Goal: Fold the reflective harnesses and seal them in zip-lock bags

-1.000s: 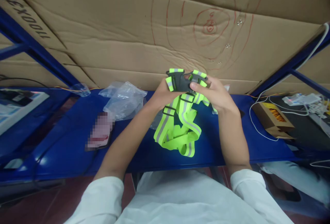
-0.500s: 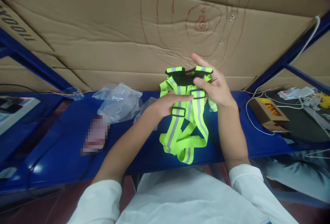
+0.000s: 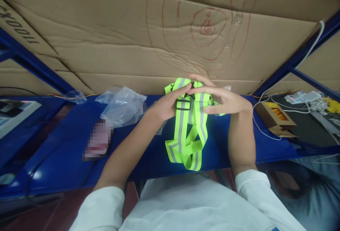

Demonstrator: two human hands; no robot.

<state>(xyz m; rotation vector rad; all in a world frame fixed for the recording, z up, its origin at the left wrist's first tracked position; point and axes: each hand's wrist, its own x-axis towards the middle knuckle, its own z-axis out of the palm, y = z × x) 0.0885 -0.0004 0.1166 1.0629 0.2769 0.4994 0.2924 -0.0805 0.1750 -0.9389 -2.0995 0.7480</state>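
Observation:
A neon yellow-green reflective harness (image 3: 181,128) with grey stripes hangs in loops between my hands, over the front of the blue table. My left hand (image 3: 170,101) grips its upper left part, the thumb lying along the strap top. Just below that thumb sits a black slider buckle (image 3: 183,104). My right hand (image 3: 225,100) is at the upper right of the harness, fingers reaching across its top and behind, thumb against the right strap. The folded top of the harness is partly hidden by my fingers.
Clear plastic bags (image 3: 123,105) lie left of the harness, beside a pixelated pinkish item (image 3: 98,140). A cardboard box (image 3: 275,119) and white cables stand at the right. Behind rises a cardboard sheet (image 3: 106,46) with red rings. Another person's leg (image 3: 313,195) shows lower right.
The top of the harness has folded down, and its black backing is now mostly out of sight. My right hand has turned flatter, its fingers now pointing left across the top.

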